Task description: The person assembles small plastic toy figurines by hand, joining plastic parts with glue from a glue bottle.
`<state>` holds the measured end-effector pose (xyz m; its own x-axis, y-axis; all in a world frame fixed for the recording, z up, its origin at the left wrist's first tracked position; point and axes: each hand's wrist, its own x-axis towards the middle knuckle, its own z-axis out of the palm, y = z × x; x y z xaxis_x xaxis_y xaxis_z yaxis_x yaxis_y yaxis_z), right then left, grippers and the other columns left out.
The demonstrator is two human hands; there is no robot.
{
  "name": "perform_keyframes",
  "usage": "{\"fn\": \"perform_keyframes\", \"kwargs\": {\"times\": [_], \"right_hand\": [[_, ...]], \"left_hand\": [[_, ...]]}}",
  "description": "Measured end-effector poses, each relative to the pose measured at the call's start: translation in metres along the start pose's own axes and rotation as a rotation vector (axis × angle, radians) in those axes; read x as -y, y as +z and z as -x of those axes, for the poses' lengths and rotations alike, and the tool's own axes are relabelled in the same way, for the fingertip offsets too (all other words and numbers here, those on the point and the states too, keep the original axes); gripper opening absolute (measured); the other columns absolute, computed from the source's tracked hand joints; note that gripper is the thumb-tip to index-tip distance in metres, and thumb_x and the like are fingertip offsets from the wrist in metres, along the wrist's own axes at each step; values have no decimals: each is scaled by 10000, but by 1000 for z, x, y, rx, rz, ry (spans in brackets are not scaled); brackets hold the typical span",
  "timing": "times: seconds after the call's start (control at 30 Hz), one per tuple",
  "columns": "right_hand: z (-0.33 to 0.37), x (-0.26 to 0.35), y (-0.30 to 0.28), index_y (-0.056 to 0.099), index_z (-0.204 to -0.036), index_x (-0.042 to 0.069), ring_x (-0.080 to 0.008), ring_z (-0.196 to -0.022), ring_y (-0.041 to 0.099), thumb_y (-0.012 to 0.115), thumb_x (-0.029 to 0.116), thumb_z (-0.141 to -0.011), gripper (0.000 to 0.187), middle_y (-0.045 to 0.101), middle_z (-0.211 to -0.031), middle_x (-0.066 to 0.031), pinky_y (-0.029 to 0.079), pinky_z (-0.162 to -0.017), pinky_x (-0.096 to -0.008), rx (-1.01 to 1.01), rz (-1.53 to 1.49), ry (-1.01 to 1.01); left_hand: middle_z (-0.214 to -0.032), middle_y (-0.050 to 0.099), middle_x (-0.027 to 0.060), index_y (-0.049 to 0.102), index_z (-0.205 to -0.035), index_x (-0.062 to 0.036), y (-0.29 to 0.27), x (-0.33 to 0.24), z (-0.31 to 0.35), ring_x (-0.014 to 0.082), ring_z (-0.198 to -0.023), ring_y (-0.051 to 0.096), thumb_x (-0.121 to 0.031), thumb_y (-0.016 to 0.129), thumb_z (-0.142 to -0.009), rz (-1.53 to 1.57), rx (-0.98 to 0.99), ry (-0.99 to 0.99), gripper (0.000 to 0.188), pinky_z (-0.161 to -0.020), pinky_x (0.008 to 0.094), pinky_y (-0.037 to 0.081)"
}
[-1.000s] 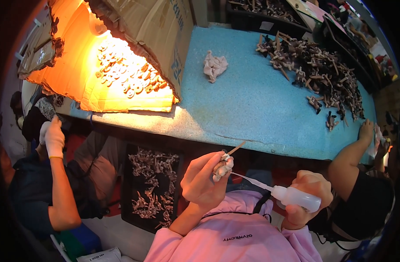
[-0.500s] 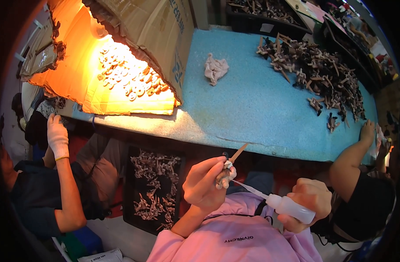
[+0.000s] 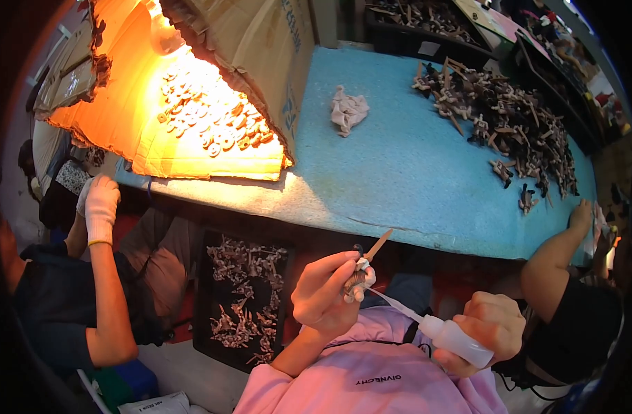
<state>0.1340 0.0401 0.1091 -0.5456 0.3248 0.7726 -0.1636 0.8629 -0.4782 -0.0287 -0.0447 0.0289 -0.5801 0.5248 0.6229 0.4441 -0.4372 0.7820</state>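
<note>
My left hand [image 3: 324, 293] pinches a small figurine [image 3: 359, 279] between thumb and fingers, in front of the table's near edge. The figurine is whitish and brown, with a dark top and a flat tan blade-like piece [image 3: 379, 244] sticking up to the right. My right hand [image 3: 492, 328] is wrapped round a translucent white squeeze bottle [image 3: 459, 340], tilted with its long thin nozzle [image 3: 397, 304] pointing up and left. The nozzle tip is close beside the figurine's lower side; whether it touches, I cannot tell.
A heap of similar figurines [image 3: 512, 124] covers the blue table's [image 3: 399, 179] right side. A crumpled pale cloth [image 3: 348, 111] lies mid-table. Ring-shaped parts [image 3: 216, 121] sit under a bright lamp inside a cardboard box [image 3: 260, 62]. Left of me are a black tray [image 3: 241, 303] and a co-worker's gloved hand [image 3: 102, 203].
My hands stay close together, with the figurine and bottle shifted slightly. The co-worker's gloved hands on the left have come together. The whole view has moved a little.
</note>
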Motion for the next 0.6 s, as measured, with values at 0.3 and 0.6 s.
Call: {"fn": "perform_keyframes", "kwargs": {"times": [0.3,0.6], "right_hand": [[-2,7,3,549,-734,-28,-128,-321,367,749,270,-619,377,421,-446,-27,258,-295,-225,29,91,18],[-1,4,6,524,-754,-26,-119,-312,336,731,278,-634,387,410,-431,-21,250,-291,-225,-13,64,-4]], "left_hand": [[-955,549,171,594,-1000,53,-4,0,3,260,-763,628,-20,658,-754,-36,13,-21,265,-661,330,559],[-974,524,181,567,-1061,39,-9,0,5,254,-781,621,12,613,-775,7,56,-51,290,-670,347,573]]}}
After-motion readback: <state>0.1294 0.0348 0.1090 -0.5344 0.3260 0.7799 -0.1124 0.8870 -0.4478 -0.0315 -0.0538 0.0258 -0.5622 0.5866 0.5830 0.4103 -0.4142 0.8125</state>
